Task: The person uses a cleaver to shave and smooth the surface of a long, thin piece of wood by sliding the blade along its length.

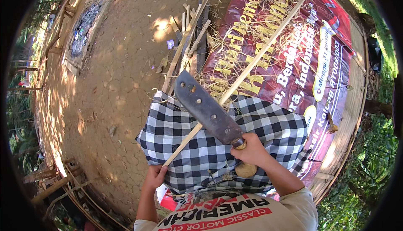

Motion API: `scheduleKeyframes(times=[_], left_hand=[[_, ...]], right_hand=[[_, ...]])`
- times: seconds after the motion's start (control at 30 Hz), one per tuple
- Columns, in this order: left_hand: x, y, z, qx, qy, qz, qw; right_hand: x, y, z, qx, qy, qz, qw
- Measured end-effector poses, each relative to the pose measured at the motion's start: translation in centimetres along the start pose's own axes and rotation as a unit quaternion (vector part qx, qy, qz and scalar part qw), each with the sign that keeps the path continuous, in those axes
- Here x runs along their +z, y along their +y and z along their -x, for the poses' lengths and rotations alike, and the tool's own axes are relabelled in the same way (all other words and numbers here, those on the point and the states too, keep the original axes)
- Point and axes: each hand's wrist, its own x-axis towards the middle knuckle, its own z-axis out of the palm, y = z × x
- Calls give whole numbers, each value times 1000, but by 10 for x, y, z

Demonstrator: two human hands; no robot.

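Pinched in the fingers of my left hand (155,177) is the near end of a long, pale bamboo strip (260,55), which slants away up to the right. My right hand (252,152) grips the handle of a machete (205,110) with a broad, dark blade and several holes along it. The blade crosses the strip over my lap; whether it touches the strip I cannot tell. A black-and-white checkered cloth (273,126) covers my legs. Below my right hand shows a round tan end (246,170), perhaps the handle's butt.
Ahead lies a bundle of split strips (187,48) on the cracked earth. A maroon printed banner (331,117) spreads to the right, strewn with curly shavings (294,42). Bamboo slats (350,109) edge the banner. Far left is a framed pit (86,29) with ash and litter.
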Motion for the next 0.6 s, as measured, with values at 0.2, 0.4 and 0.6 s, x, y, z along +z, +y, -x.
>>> scheduleKeyframes(times=[0.2,0.4,0.6], left_hand=[[0,0,-2,25,8,-10,1000],[-1,8,-3,15,-2,2,1000],[4,-14,0,40,22,16,999]], right_hand=[[-17,-15,-9,81,44,-115,989],[18,-1,1,25,13,10,1000],[1,-26,-7,-2,56,-10,998]])
